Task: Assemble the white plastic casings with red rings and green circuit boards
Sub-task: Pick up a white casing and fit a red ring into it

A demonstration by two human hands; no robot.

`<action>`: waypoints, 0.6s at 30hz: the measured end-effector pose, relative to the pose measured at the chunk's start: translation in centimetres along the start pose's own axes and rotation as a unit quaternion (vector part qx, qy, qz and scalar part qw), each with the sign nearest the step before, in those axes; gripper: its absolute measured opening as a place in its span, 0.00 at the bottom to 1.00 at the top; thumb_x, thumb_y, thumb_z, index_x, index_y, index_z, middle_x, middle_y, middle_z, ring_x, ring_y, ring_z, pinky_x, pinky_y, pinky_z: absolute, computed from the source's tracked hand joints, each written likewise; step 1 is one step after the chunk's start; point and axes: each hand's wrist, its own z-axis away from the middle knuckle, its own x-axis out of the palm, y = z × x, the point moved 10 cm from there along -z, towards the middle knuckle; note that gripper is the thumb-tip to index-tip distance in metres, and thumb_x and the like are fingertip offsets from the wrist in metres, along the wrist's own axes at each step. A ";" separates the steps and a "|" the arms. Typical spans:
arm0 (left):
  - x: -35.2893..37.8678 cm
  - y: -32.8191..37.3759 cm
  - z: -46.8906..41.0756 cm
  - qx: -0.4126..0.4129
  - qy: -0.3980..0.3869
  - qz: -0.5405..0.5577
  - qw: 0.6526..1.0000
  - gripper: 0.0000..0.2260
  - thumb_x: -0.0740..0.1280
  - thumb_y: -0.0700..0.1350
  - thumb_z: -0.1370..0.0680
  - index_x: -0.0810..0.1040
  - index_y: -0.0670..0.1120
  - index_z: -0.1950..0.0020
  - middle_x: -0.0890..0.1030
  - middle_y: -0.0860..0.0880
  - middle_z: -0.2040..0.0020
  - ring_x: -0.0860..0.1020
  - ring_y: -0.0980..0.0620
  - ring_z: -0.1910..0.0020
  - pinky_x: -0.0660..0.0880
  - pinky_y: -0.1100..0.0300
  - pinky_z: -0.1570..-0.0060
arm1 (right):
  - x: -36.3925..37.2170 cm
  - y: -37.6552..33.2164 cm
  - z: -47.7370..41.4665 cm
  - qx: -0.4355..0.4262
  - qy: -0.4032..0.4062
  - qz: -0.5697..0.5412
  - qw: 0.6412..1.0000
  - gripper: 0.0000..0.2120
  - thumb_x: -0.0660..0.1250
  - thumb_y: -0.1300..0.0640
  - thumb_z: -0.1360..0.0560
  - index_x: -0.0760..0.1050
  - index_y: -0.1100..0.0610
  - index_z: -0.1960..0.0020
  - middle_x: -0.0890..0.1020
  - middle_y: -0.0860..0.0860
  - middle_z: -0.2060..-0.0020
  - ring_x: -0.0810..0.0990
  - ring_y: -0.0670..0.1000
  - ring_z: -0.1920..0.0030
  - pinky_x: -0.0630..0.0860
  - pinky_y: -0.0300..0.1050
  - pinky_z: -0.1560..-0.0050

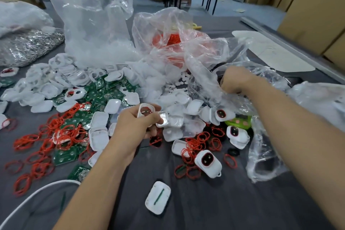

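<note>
Two hands busy, one part in play. Left hand [134,125] sits just left of centre, fingers curled round a white casing [146,110], thumb on its rim. Open face is up, with red showing inside and something dark in the middle, so the ring looks seated; can't tell about the board.

Right hand [236,80] is out at 2 o'clock, buried in a crumpled clear plastic bag [233,103]. Its fingers are hidden by the film — cannot tell whether they're spread or pinching anything.

Stock on the grey work surface [205,201]:
- red rings [61,136] heaped at 8 o'clock
- green circuit boards [110,89] at 10 o'clock
- finished units [208,162] at 4 o'clock

My read: mid-assembly on the held casing, with the right hand fetching the next piece from the bag, probably a cover or insert.

Next move needs one piece pinched free without dragging the film along, then brought to the left hand and lined up square with the opening. Left should keep the casing level — tip it and the ring could slip out before it's closed.
</note>
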 end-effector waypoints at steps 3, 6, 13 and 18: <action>0.3 0.6 0.4 0.018 -0.003 -0.013 1.000 0.07 0.73 0.35 0.26 0.86 0.47 0.55 0.82 0.42 0.64 0.73 0.52 0.75 0.71 0.65 0.75 | -1.0 2.7 0.4 0.068 0.068 -0.142 0.985 0.04 0.71 0.57 0.27 0.81 0.58 0.56 0.83 0.56 0.55 0.81 0.57 0.56 0.80 0.49 0.56; 1.0 1.4 1.0 0.043 -0.004 -0.035 0.998 0.06 0.74 0.41 0.32 0.86 0.50 0.58 0.81 0.42 0.65 0.72 0.52 0.75 0.72 0.62 0.73 | -2.0 6.4 1.9 0.145 0.161 -0.379 0.900 0.16 0.84 0.50 0.37 0.86 0.57 0.55 0.86 0.53 0.60 0.82 0.52 0.62 0.81 0.47 0.58; 1.8 0.9 1.5 0.053 -0.014 -0.072 0.996 0.05 0.73 0.41 0.32 0.85 0.47 0.59 0.76 0.43 0.72 0.71 0.50 0.76 0.72 0.55 0.70 | -1.2 5.1 3.0 0.091 0.157 -0.438 0.880 0.05 0.76 0.58 0.27 0.87 0.55 0.51 0.86 0.55 0.59 0.82 0.54 0.61 0.80 0.47 0.59; 1.7 0.7 1.4 0.056 -0.016 -0.087 0.994 0.06 0.72 0.36 0.28 0.85 0.47 0.57 0.75 0.44 0.73 0.71 0.51 0.76 0.73 0.54 0.70 | -2.0 4.5 3.5 0.070 0.146 -0.287 0.944 0.11 0.75 0.61 0.30 0.84 0.46 0.65 0.86 0.42 0.62 0.76 0.38 0.65 0.73 0.36 0.57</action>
